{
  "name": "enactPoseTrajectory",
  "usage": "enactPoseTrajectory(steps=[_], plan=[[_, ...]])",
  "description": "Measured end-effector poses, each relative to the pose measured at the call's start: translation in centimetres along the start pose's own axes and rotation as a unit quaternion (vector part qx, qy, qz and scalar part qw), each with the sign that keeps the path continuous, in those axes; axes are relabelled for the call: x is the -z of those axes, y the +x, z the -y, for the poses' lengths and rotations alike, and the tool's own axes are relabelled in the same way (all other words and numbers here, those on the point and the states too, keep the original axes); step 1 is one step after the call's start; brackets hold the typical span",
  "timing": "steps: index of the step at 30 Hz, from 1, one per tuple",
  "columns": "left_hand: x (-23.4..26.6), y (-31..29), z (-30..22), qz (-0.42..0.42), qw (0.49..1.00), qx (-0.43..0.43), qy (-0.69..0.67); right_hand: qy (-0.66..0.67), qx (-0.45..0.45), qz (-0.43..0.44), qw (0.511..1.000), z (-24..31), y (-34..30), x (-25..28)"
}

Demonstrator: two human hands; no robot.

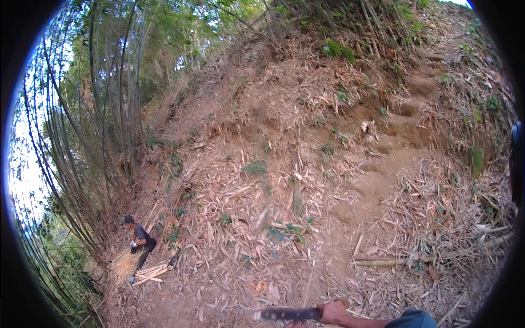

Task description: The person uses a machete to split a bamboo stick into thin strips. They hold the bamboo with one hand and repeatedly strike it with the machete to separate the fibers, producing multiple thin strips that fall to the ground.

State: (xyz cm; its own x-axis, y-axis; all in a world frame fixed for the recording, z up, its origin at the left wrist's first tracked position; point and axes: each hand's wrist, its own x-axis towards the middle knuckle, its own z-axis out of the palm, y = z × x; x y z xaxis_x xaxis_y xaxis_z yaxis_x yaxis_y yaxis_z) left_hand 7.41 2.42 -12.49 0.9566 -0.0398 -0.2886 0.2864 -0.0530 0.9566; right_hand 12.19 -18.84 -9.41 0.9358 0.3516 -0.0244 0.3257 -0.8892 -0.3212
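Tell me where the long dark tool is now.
In the head view, the long dark tool is near the bottom edge, just right of center, held in the right hand.

Bare R hand (332, 312), blu-gry cloth (414, 318)

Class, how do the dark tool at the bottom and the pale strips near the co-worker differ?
The dark tool is blackish; the pale strips are cream-yellow. The tool is one item; the strips are several. The tool is in the right hand; the strips lie on the ground. Both are long and narrow.
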Motion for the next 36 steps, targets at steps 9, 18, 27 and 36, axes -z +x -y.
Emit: enactPoseTrajectory(steps=[9, 18, 27, 36], plan=[[-5.3, -2.5, -6.0, 0.134, 0.983, 0.098, -0.081, 0.041, -0.033, -0.126, 0.991, -5.6, -2.6, 1.7], [-11.4, 4.7, -8.6, 0.127, 0.981, 0.133, -0.055, 0.102, -0.031, -0.189, 0.976, -13.7, 0.1, 2.4], [-21.4, 17.8, -14.3, 0.216, 0.957, 0.195, 0.019, 0.151, -0.061, -0.214, 0.963, -27.2, 5.9, 6.8], [-35.0, 27.4, -19.2, 0.397, 0.893, 0.193, 0.081, 0.185, -0.361, -0.282, 0.870, -41.4, 2.2, 13.1]])
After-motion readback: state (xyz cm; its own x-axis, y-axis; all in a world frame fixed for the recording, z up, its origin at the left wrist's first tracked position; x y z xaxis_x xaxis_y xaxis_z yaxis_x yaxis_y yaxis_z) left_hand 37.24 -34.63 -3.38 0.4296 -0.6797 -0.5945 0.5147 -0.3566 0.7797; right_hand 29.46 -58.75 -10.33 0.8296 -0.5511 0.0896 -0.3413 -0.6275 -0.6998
